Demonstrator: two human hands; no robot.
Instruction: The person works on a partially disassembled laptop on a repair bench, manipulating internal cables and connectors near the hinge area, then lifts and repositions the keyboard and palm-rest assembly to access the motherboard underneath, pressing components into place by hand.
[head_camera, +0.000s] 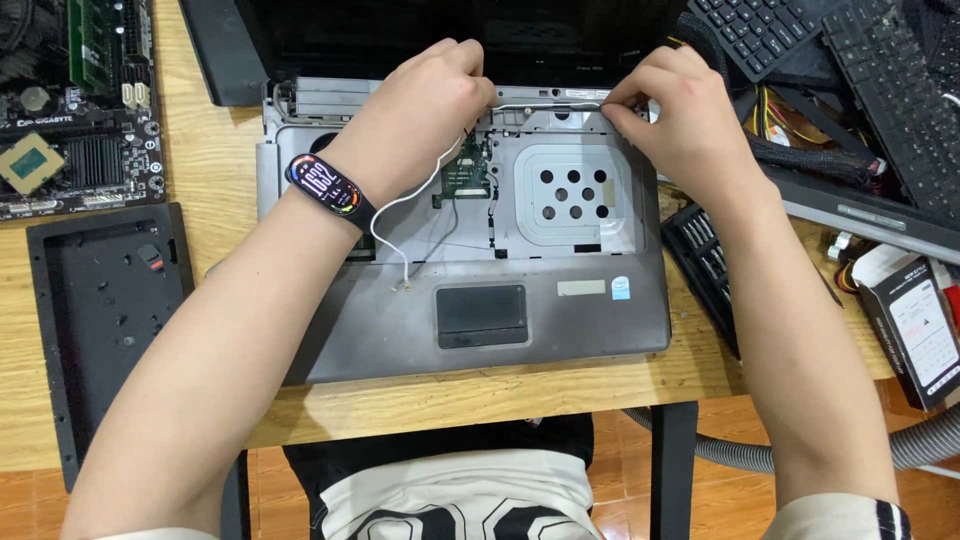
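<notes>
The grey laptop base (470, 290), keyboard removed, is laid on the wooden table (210, 170), which is largely covered by it. Behind the laptop base, a thin silver strip (545, 98) along the hinge edge is gripped at both ends: the left hand (420, 130) is curled over one end, and the right hand (670, 125) has fingertips pinched on the other. A white cable (395, 240) is trailed across the laptop base. A black panel (100, 310) is set left of it.
</notes>
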